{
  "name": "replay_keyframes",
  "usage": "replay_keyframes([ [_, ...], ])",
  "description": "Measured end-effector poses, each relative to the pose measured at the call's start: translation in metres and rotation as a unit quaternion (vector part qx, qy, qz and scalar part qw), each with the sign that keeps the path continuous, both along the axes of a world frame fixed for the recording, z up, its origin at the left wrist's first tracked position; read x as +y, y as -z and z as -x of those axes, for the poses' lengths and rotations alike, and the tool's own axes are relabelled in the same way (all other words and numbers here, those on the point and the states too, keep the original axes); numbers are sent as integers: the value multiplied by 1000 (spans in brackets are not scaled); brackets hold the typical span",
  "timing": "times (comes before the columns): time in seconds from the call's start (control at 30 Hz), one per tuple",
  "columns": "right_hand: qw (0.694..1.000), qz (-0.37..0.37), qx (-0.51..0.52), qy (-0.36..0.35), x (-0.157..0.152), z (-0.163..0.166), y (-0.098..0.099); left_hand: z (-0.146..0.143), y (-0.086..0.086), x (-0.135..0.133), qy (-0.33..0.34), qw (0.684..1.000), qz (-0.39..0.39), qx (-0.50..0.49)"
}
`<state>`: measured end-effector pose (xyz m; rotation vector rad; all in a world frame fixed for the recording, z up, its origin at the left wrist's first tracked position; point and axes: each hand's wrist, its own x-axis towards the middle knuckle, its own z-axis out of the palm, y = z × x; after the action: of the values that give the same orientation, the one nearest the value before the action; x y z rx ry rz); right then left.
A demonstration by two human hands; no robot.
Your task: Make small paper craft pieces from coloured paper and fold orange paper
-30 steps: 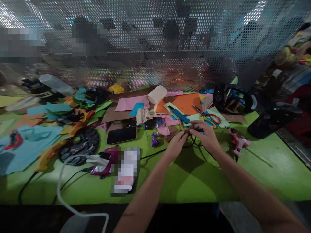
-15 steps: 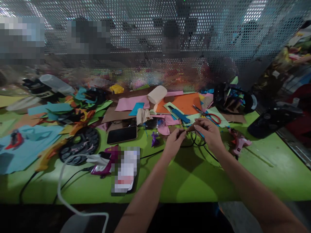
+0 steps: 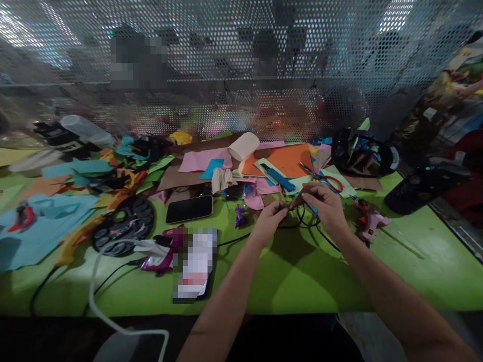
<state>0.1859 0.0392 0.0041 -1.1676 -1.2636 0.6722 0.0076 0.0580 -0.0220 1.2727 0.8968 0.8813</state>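
Observation:
My right hand pinches a small brown strip, which looks like paper or felt, above the green table. Close to the strip's lower end is my left hand, its fingertips pressed together; what lies between them is too small to make out. Just beyond my right hand are red-handled scissors, jaws to the left. A blue utility knife rests on pale green paper past my fingers. Below the hands a black cable loops over the table. Left of my left hand lies a small purple piece.
A pink glue gun and a dark bottle are at the right. Phones, a purple glue gun and a yellow tool lie left. Coloured sheets and a white cup-like roll cover the back, before a perforated metal screen.
My left fingers have drawn slightly down and away from the brown strip. The right hand stays nearly in place with the strip. Things on the table have not moved.

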Motion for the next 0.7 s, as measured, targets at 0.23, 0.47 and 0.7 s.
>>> replay_keyframes([
  [0.23,1000,-3,-29,8,-2,2,-6,-2,-3,-2,14,1000,21,12],
  [0.47,999,-19,-38,-6,-5,6,-10,-2,-13,-7,46,998,52,-10],
  [0.7,999,-5,-39,0,-6,8,-11,-1,-5,-5,30,995,-63,75],
])
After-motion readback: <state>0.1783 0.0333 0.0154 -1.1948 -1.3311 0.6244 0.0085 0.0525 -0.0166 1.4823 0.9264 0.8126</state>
